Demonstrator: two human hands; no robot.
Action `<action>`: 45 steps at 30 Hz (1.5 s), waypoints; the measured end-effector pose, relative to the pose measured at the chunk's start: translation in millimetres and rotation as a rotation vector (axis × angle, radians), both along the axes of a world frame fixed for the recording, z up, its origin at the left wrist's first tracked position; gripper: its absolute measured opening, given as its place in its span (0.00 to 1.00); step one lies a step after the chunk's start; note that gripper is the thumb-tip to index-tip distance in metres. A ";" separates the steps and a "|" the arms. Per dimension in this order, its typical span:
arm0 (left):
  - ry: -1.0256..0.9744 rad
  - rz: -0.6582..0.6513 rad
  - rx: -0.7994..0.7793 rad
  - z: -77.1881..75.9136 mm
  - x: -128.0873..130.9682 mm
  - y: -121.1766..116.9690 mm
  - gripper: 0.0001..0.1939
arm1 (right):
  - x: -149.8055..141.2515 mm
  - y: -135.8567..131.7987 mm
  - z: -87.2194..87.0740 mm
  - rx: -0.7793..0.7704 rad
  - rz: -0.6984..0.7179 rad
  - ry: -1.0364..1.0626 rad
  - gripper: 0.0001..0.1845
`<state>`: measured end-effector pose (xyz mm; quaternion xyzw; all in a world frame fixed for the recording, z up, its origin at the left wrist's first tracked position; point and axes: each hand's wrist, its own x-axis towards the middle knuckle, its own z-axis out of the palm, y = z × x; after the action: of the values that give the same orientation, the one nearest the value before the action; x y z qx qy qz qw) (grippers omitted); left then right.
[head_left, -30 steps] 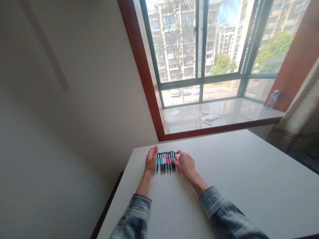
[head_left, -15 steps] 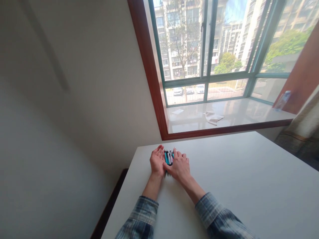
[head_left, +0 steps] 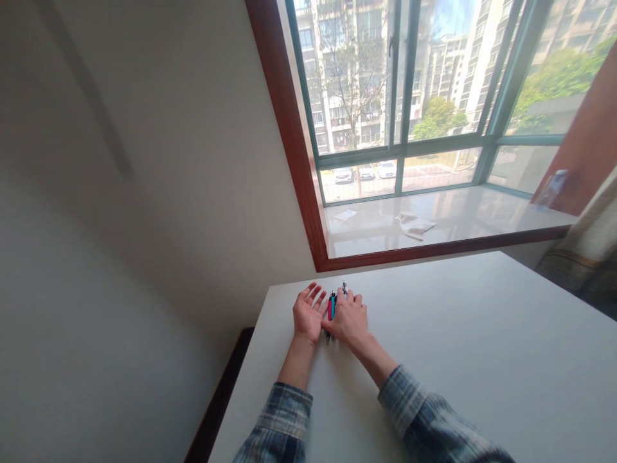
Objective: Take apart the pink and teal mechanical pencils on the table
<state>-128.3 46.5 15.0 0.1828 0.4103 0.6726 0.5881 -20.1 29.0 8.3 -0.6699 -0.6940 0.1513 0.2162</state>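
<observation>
Pens [head_left: 332, 307] | long axis pointing forward | left hand [head_left: 306, 315] grip apart, beside | right hand [head_left: 349, 319] over them, clamp unclear

Table [head_left: 434, 334]: pens [head_left: 332, 307] bunched on top, near far edge. Left hand [head_left: 306, 315] on table, left of pens. Right hand [head_left: 349, 318] on table, right of pens, partly over them. Wall [head_left: 144, 225] left of table. Window sill [head_left: 448, 222] behind table, folded cloth [head_left: 414, 226] and paper slip [head_left: 346, 215] on it. Window [head_left: 400, 96] beyond sill. Curtain [head_left: 588, 257] right of table.
</observation>
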 end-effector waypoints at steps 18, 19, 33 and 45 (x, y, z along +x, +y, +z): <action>0.577 0.130 0.180 -19.9 5.4 3.7 0.16 | 46.4 0.9 12.3 -0.090 0.180 0.118 0.18; 0.576 0.121 0.176 -18.5 6.5 2.3 0.16 | 56.3 2.7 12.6 -0.060 0.193 0.179 0.15; 0.739 -0.047 0.205 -15.3 26.7 -5.8 0.16 | 154.3 4.8 -9.5 0.375 -0.015 1.063 0.20; 0.806 -0.079 0.230 -14.7 29.3 -6.7 0.16 | 151.2 8.3 -15.4 0.335 -0.039 0.986 0.17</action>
<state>-99.0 39.8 0.3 0.5114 0.5223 0.5657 0.3816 131.1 37.3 -7.1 -0.4880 -0.5117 0.3316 0.6246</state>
